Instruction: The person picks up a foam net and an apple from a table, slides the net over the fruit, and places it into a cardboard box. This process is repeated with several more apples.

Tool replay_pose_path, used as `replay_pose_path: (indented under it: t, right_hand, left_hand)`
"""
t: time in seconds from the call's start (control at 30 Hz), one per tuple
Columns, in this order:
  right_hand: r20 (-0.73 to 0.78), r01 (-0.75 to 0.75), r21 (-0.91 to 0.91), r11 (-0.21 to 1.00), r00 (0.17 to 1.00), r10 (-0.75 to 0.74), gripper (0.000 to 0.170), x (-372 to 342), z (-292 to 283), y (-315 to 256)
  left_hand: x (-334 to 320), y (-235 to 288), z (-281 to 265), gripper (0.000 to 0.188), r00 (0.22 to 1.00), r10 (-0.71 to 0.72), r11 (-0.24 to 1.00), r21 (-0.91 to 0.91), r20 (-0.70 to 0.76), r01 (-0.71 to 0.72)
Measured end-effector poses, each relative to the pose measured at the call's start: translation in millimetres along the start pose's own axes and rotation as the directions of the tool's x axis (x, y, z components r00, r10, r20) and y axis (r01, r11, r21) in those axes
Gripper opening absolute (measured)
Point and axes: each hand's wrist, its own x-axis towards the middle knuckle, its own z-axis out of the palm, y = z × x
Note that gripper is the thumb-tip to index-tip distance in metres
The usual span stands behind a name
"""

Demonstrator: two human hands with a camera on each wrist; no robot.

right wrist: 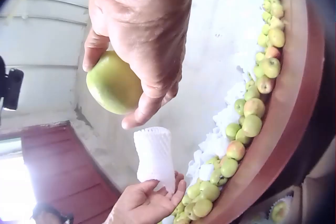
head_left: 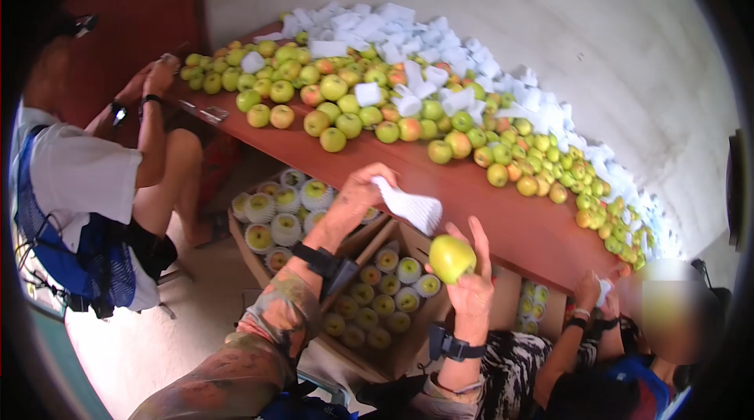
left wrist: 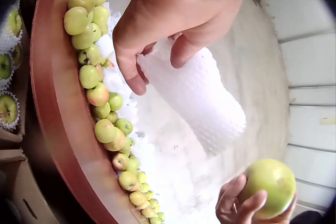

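Note:
My left hand (head_left: pixel 360 196) pinches one end of a white foam net sleeve (head_left: pixel 412 205); the sleeve's other end points toward the right hand. In the left wrist view the foam net sleeve (left wrist: pixel 194 98) hangs from the thumb and fingers, its wide end free. My right hand (head_left: pixel 473 286) holds a yellow-green apple (head_left: pixel 452 259), fingers curled around its side. The right wrist view shows the apple (right wrist: pixel 114 83) between thumb and fingers, just above the sleeve's mouth (right wrist: pixel 152 131), with a gap between them.
Loose apples (head_left: pixel 334 88) and a heap of foam sleeves (head_left: pixel 393 23) cover the back of a red-brown table (head_left: pixel 314 161). Below its near edge stand cardboard boxes (head_left: pixel 428 333) of apples, some in foam sleeves. One person (head_left: pixel 86 161) sits at the left, another (head_left: pixel 581 341) at the right.

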Motion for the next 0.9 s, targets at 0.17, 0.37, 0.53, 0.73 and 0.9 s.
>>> replay_pose_path:
  t: [0.17,0.37,0.53,0.73,0.9]
  right_hand:
    - [0.104,-0.099,0.026,0.995,0.990,0.096,0.110,-4,-1,-3]
    - [0.031,-0.176,0.081,0.981,0.984,0.174,0.101,-7,-17,6]
    - [-0.034,-0.078,0.105,0.991,0.996,0.082,0.087,-3,-25,11]
    - [-0.215,0.096,0.066,0.993,0.973,-0.080,0.071,5,-30,20]
    - [-0.128,0.033,0.031,0.999,0.991,-0.029,0.072,6,-31,21]
  left_hand:
    - [-3,9,10,0.005,0.977,-0.154,0.988,0.030,0.149,0.151]
    - [-2,-5,31,0.009,0.943,-0.234,0.967,0.157,0.235,0.200]
    - [-8,-8,65,0.035,0.817,0.470,0.649,0.758,-0.333,-0.065]
    - [-20,-6,85,0.025,0.977,0.194,0.830,0.545,-0.085,-0.117]
    - [-27,-12,96,0.035,1.000,-0.010,0.952,0.306,-0.028,0.018]
